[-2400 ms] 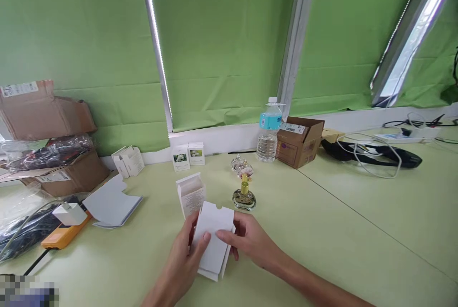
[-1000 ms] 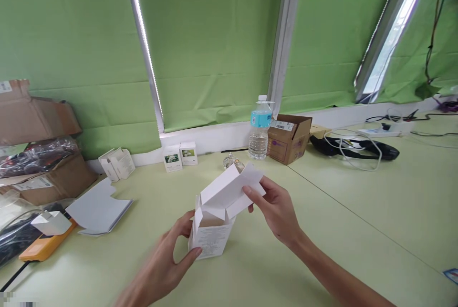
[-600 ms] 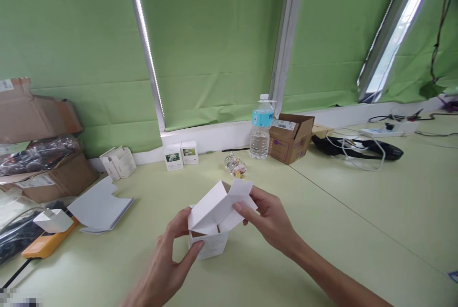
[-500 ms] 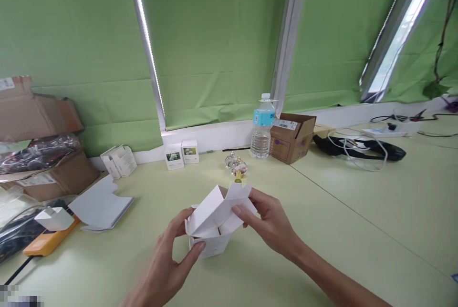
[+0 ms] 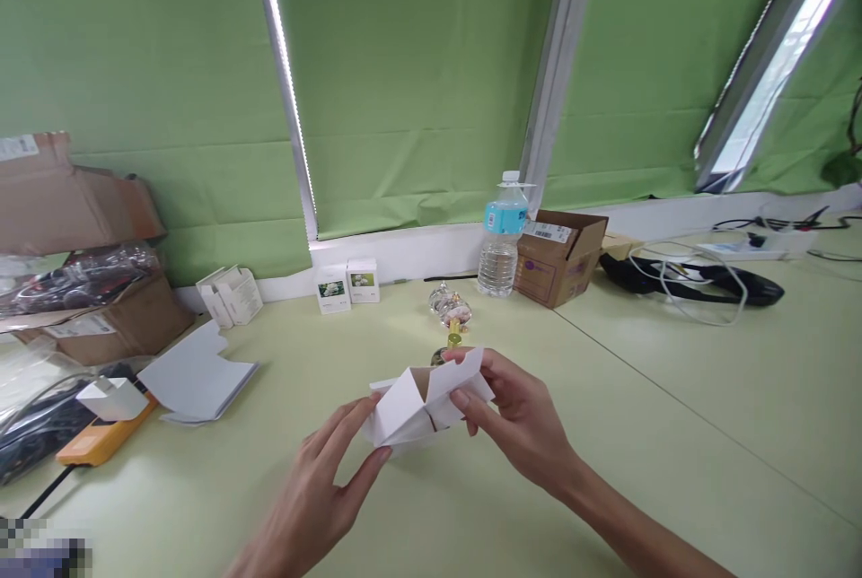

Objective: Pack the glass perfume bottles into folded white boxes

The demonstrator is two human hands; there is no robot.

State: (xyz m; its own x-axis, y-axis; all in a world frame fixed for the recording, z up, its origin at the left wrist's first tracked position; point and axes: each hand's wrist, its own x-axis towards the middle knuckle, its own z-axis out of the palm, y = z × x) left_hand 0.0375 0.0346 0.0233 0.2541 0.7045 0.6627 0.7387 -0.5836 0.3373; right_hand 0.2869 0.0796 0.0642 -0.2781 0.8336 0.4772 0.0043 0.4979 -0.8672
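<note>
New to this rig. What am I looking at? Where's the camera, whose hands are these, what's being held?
There's no robot here. All the pictures come from one camera worn on a person's head, looking forward and down. The right hand pinches a white paperboard carton with its flaps up, and the left hand has its fingertips at the carton's edge. On the pale green table behind stand a water bottle and a cardboard box.
</note>
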